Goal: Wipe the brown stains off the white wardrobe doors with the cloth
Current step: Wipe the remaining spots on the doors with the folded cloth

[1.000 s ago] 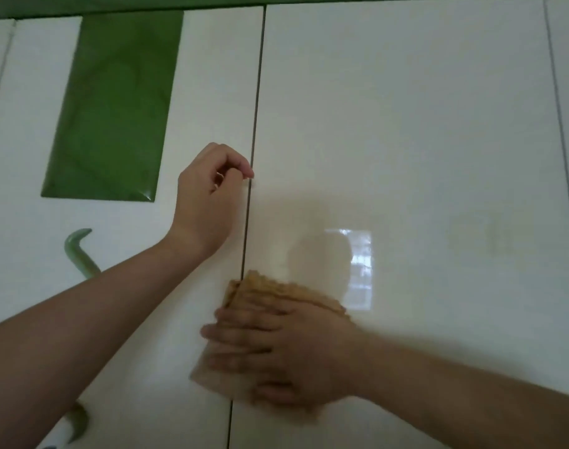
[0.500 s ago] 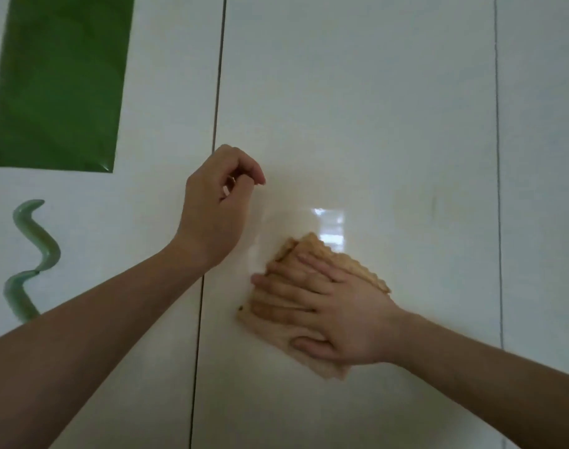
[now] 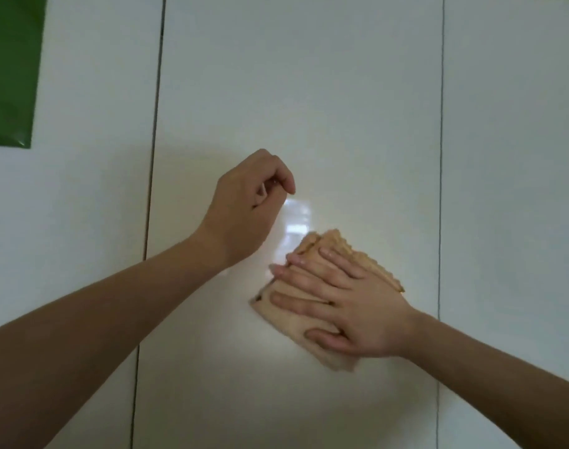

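**Cloth pressed flat on the middle door**

The right hand (image 3: 351,306) lies flat on a folded tan cloth (image 3: 288,319), fingers straight and slightly spread, pressing it against the middle white wardrobe door (image 3: 293,92) at lower centre-right of the frame. The cloth's edges show above and below the fingers. The left hand (image 3: 244,215) is just to the upper left of the cloth, apart from it, fingers curled in and holding nothing. A green panel (image 3: 8,69) sits on the neighbouring door at upper left.
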